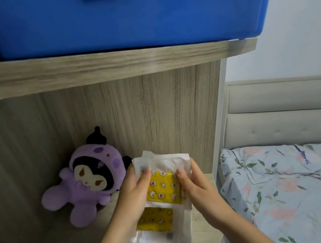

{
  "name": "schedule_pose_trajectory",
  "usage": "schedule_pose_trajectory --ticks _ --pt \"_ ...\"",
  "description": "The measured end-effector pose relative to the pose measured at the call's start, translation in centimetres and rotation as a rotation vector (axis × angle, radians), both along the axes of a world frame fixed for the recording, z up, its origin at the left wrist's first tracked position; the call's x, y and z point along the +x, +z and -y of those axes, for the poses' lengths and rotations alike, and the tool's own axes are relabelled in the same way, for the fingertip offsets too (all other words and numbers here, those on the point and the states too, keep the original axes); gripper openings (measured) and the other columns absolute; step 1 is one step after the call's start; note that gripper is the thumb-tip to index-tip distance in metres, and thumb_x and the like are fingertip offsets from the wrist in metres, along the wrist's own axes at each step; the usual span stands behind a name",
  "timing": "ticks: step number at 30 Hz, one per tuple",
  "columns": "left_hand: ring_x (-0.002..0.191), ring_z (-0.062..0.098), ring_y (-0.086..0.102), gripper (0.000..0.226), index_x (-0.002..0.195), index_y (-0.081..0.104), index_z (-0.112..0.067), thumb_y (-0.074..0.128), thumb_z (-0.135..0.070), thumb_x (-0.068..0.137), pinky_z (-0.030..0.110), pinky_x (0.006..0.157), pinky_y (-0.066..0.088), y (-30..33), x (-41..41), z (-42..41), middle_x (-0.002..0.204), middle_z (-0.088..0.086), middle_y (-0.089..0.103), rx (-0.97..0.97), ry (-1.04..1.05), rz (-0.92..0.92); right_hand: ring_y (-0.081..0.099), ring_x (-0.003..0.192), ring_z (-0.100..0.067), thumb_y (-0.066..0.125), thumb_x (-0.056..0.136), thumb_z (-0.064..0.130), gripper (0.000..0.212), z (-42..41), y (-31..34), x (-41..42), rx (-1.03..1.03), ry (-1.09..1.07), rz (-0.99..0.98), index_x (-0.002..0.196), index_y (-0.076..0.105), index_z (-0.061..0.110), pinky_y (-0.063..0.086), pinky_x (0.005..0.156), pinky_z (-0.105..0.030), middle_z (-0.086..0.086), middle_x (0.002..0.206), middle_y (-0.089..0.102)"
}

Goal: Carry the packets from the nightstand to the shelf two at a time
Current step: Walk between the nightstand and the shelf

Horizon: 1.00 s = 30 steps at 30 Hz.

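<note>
At the far left, on the wooden shelf board (54,237), a purple plush toy (86,185) leans against the back panel. Just right of it my left hand (133,189) comes up along the left edge of the top packet (163,184), thumb curled onto its front face, so my left grip is closed on that packet. The packet is white with a yellow patch printed with moons and stars, and I hold it tilted above the stack of packets (160,230) that sits on the shelf board below. The stack's uppermost packet shows the same yellow patch. My right hand (197,186) takes the top packet's right edge, fingertips pinching the white wrapper, so my right grip is closed on it too. I cannot tell whether I hold one packet or two pressed together. Above all this a thick wooden board carries a blue plastic bin (120,15). To the right stands the bed (292,185), with floral bedding and a padded headboard.
</note>
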<state>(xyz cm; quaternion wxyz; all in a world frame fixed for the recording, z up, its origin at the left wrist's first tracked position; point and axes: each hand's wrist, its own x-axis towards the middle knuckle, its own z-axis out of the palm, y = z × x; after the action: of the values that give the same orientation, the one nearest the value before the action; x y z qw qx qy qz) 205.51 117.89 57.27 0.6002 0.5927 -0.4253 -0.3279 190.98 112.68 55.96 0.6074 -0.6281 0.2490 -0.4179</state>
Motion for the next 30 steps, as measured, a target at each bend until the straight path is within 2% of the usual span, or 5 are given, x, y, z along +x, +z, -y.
schedule_pose_trajectory --ticks 9,15,20,26,30 --pt "0.087 0.022 0.068 0.028 0.097 0.067 -0.014 0.061 -0.040 0.090 0.042 0.082 0.055 -2.3 4.9 5.9 0.091 0.005 0.071 0.292 0.100 0.350 0.048 0.082 -0.018 0.048 0.100 0.028 0.021 7.0 -1.7 5.0 -0.104 -0.312 -0.582 0.087 0.048 0.011 0.041 0.073 -0.033 0.003 0.079 0.049" --pt "0.079 0.020 0.065 0.031 0.080 0.063 -0.013 0.066 -0.043 0.086 0.025 0.058 0.040 -5.4 6.0 7.6 0.077 0.000 0.066 0.356 0.134 0.572 0.052 0.120 -0.024 0.063 0.091 0.034 0.060 7.2 -2.6 5.1 0.011 -0.307 -0.621 0.142 0.039 0.012 0.046 0.102 -0.038 -0.010 0.132 0.053" --pt "0.089 0.022 0.063 0.035 0.099 0.063 -0.014 0.058 -0.047 0.089 0.027 0.067 0.042 -5.9 5.4 7.9 0.092 0.002 0.067 0.348 0.153 0.695 0.052 0.124 -0.026 0.068 0.089 0.027 0.062 6.7 -3.1 5.4 -0.091 -0.339 -0.679 0.140 0.039 0.009 0.043 0.100 -0.031 -0.012 0.136 0.053" --pt "0.067 0.017 0.046 0.033 0.071 0.044 -0.016 0.044 -0.032 0.099 0.028 0.056 0.029 -5.5 5.6 7.8 0.066 -0.001 0.045 0.392 0.038 0.640 0.056 0.115 -0.024 0.069 0.088 0.032 0.054 7.6 -2.8 4.7 -0.100 -0.316 -0.728 0.131 0.048 0.009 0.049 0.084 -0.027 -0.011 0.129 0.057" --pt "0.064 0.020 0.039 0.033 0.063 0.036 -0.015 0.040 -0.013 0.096 0.030 0.062 0.024 -5.6 5.8 8.3 0.061 0.006 0.036 0.428 0.012 0.496 0.056 0.073 -0.007 0.072 0.085 0.032 0.041 8.4 -3.4 4.4 -0.081 -0.330 -0.719 0.113 0.057 0.007 0.041 0.045 -0.010 -0.006 0.108 0.060"
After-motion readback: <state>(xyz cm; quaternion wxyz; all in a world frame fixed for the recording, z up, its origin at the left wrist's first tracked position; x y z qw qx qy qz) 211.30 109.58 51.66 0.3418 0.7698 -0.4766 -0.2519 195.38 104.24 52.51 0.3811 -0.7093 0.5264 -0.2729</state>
